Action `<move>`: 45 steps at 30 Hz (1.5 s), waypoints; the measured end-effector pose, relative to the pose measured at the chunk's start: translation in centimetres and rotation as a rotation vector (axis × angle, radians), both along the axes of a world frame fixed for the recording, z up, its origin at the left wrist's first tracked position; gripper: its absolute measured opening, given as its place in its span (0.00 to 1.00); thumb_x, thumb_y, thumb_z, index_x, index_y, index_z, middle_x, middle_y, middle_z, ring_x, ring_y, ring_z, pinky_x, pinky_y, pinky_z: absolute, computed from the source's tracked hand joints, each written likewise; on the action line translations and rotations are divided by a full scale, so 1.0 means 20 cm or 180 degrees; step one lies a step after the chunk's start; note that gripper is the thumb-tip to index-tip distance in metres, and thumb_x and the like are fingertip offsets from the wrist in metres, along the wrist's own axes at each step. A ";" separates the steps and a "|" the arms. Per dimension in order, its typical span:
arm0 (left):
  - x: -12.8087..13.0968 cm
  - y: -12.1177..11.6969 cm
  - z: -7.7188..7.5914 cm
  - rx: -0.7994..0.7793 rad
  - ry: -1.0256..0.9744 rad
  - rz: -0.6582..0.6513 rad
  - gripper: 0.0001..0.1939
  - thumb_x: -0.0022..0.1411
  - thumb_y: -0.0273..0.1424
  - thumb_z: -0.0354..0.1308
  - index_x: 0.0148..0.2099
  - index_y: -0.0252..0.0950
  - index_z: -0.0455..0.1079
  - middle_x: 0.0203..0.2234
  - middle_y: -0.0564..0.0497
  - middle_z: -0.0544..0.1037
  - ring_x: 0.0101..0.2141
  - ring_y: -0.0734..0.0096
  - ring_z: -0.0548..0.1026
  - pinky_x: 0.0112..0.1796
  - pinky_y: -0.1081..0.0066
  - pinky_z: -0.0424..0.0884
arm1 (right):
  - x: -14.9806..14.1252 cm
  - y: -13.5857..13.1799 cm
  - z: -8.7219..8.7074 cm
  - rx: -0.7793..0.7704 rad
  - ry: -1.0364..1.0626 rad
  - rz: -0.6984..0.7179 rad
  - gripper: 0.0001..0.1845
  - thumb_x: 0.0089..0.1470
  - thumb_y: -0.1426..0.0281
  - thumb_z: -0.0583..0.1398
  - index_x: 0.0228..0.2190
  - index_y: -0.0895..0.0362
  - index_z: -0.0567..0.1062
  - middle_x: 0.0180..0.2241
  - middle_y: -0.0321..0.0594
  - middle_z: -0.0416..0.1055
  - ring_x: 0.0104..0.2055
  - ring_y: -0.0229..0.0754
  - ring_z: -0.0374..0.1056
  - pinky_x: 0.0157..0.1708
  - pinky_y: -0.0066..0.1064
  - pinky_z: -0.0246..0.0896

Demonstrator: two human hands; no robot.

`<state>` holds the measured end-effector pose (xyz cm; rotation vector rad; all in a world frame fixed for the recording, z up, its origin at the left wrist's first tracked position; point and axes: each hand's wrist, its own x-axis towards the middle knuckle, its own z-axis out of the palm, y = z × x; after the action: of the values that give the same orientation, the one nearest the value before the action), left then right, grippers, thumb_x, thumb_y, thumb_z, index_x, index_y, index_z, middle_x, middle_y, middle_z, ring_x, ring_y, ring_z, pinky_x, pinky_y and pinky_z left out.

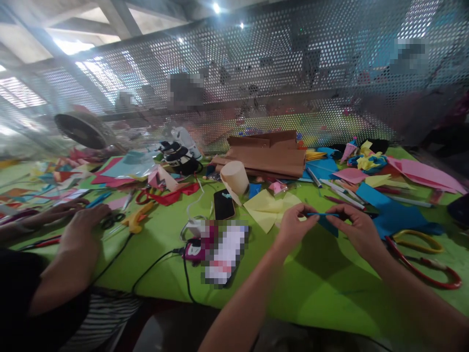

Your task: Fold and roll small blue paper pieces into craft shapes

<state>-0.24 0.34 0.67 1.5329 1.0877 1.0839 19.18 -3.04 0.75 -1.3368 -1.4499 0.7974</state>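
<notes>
Over the green tabletop, my left hand (297, 222) and my right hand (351, 221) pinch a small piece of blue paper (330, 226) between them. Its upper edge runs level from one set of fingertips to the other, and a corner hangs down. Behind my left hand lies a sheet of pale yellow paper (264, 209). To the right of my right hand is a larger blue paper sheet (397, 212). Scissors with red and yellow handles (425, 264) rest beside my right forearm.
A blurred phone (225, 256) and a purple power adapter (194, 250) with cables lie left of my forearm. A dark phone (224, 204) lies near a tape roll (235, 178). Further left, a co-worker's arm (75, 244) reaches in by a yellow glue gun (137, 220). Brown paper (267, 159) lies behind.
</notes>
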 end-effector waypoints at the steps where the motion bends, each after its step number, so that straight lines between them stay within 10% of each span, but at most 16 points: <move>1: 0.00 0.00 0.00 0.0003 0.0010 -0.0010 0.05 0.56 0.29 0.67 0.35 0.34 0.77 0.31 0.50 0.81 0.34 0.70 0.75 0.40 0.70 0.69 | 0.00 0.00 0.00 0.0002 -0.0024 0.0015 0.17 0.53 0.53 0.68 0.33 0.54 0.80 0.32 0.39 0.77 0.34 0.44 0.69 0.35 0.35 0.64; 45: 0.00 0.00 0.01 -0.0198 -0.0096 -0.0087 0.03 0.56 0.25 0.65 0.36 0.34 0.75 0.29 0.52 0.78 0.33 0.72 0.73 0.37 0.72 0.66 | 0.00 0.00 -0.04 -0.0121 0.0025 -0.0021 0.18 0.53 0.52 0.68 0.34 0.53 0.80 0.34 0.40 0.78 0.37 0.47 0.72 0.37 0.34 0.66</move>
<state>-0.20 0.26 0.91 1.4740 1.0674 1.0419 19.27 -2.94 0.00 -1.3649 -1.4299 0.8288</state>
